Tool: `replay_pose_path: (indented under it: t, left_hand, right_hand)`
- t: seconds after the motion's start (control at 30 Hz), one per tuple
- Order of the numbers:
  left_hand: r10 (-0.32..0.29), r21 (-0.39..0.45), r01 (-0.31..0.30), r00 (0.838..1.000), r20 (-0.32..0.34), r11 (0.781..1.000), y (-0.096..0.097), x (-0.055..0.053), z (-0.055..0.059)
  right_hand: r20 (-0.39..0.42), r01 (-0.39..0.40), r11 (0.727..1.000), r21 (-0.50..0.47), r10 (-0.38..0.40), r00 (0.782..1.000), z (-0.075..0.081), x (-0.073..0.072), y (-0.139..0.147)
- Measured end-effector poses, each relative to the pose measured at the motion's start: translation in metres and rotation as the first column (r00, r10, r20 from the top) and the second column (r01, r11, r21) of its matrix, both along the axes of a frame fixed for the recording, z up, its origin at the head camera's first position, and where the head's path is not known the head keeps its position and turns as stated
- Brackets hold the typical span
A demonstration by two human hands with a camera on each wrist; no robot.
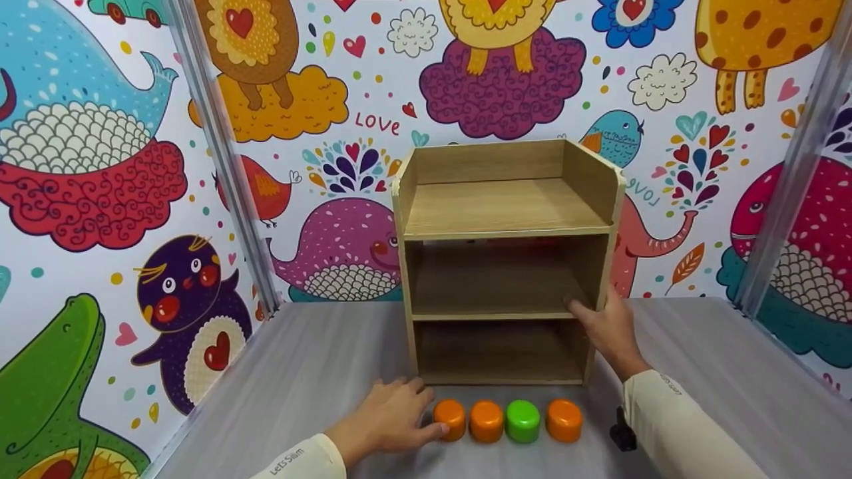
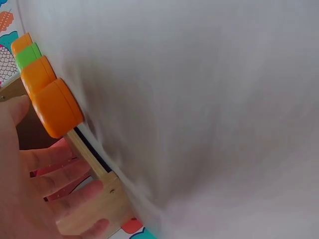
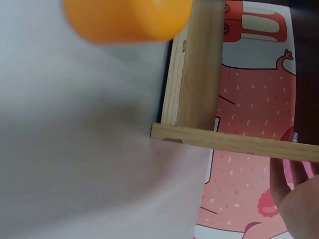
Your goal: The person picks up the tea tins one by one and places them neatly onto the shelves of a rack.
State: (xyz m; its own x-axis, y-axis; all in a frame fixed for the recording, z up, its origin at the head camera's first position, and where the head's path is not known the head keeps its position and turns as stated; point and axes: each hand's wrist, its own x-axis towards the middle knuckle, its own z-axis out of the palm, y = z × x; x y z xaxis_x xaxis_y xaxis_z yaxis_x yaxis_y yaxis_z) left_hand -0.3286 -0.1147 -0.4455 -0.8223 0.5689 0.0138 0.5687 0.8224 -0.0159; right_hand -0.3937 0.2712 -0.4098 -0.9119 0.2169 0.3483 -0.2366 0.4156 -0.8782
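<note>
Wooden shelf (image 1: 506,206) stands upright on a grey table (image 1: 319,359) before cartoon-printed walls (image 1: 373,73) and metal posts (image 1: 224,153).
My right hand (image 1: 612,329) grips its right side panel (image 1: 607,263); my left hand (image 1: 389,412), fingers spread, is beside the leftmost of three orange pieces (image 1: 486,421), which with one green piece (image 1: 522,421) line the way to the shelf's front.

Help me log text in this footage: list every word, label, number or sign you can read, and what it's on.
"LOVe": back wall, up and left of the shelf.
"LOVe", apparently upside down: back wall, right of the shelf.
"Let's Slim": left sleeve.
Right sleeve: lettering too small to read surely.
Right wall: small pink mark, unreadable.
No text seen on the shelf or the four round pieces.
</note>
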Motion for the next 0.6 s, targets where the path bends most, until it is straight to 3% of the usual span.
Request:
replay_pose_path:
  t: [0.33, 0.47, 0.6]
  left_hand:
    - [-0.022, 0.005, 0.022, 1.0, -0.004, 1.0, 0.0016, 0.0019, -0.0046]
    - [-0.04, 0.017, 0.041, 0.999, -0.025, 0.999, 0.0016, 0.002, -0.0051]
    - [-0.042, 0.028, 0.042, 0.999, -0.005, 0.999, 0.003, 0.0015, -0.0038]
  right_hand:
    - [0.051, -0.038, 0.998, -0.055, 0.041, 0.998, -0.003, 0.0013, 0.0001]
    - [0.048, -0.03, 0.998, -0.061, 0.033, 0.998, -0.0026, 0.0014, -0.0007]
    - [0.042, -0.029, 0.997, -0.07, 0.032, 0.999, -0.0026, 0.0007, 0.0008]
